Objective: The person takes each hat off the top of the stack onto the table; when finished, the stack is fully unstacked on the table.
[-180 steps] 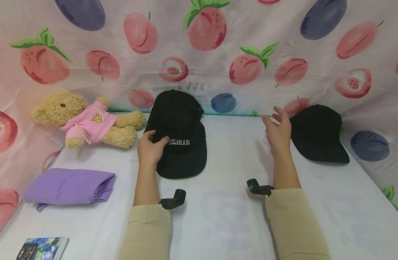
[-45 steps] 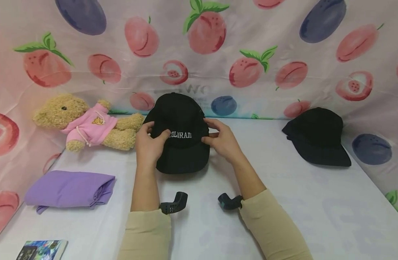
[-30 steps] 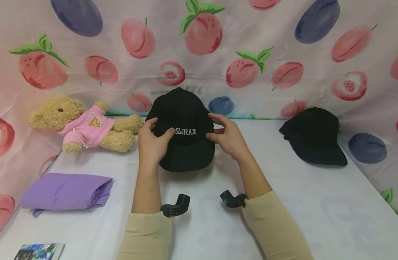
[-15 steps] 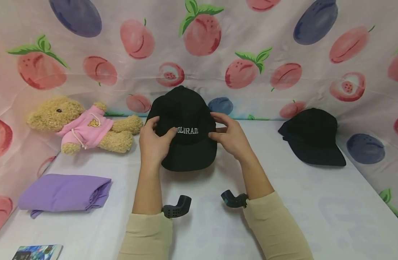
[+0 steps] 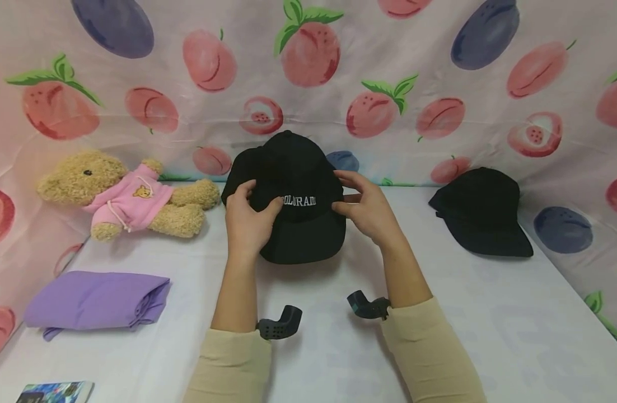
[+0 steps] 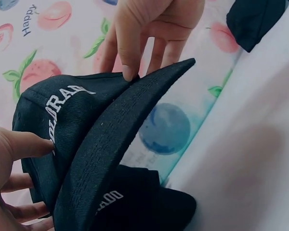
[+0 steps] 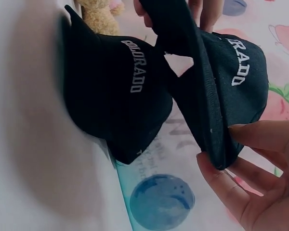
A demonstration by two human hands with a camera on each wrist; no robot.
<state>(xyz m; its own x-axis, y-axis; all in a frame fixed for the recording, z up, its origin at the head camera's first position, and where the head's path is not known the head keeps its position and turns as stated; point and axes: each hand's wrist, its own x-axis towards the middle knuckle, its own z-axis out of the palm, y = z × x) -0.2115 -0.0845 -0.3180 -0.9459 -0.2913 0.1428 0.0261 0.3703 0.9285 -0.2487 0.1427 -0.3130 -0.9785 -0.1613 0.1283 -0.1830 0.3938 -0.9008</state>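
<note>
A black cap [image 5: 300, 193] with white "COLORADO" lettering is lifted off the table, brim toward me. My left hand [image 5: 255, 210] grips its left side, thumb on the front panel. My right hand [image 5: 356, 204] pinches the right edge where brim meets crown. In the left wrist view the held cap [image 6: 77, 130] hangs above a second lettered cap [image 6: 139, 202] lying on the table. The right wrist view shows the held cap [image 7: 226, 86] apart from that lower cap [image 7: 115, 96], with my right hand [image 7: 250, 178] on the brim's end.
A plain black cap [image 5: 482, 212] lies at the back right. A teddy bear [image 5: 122, 193] in a pink top lies at the back left, a folded purple cloth [image 5: 97, 296] in front of it. A small colourful box [image 5: 54, 392] sits at the near left edge. A fruit-print curtain [image 5: 308, 73] backs the white table [image 5: 490, 324].
My right hand came over from the plain cap and took the lettered cap's right side. Both hands have since raised that cap and shifted it slightly right.
</note>
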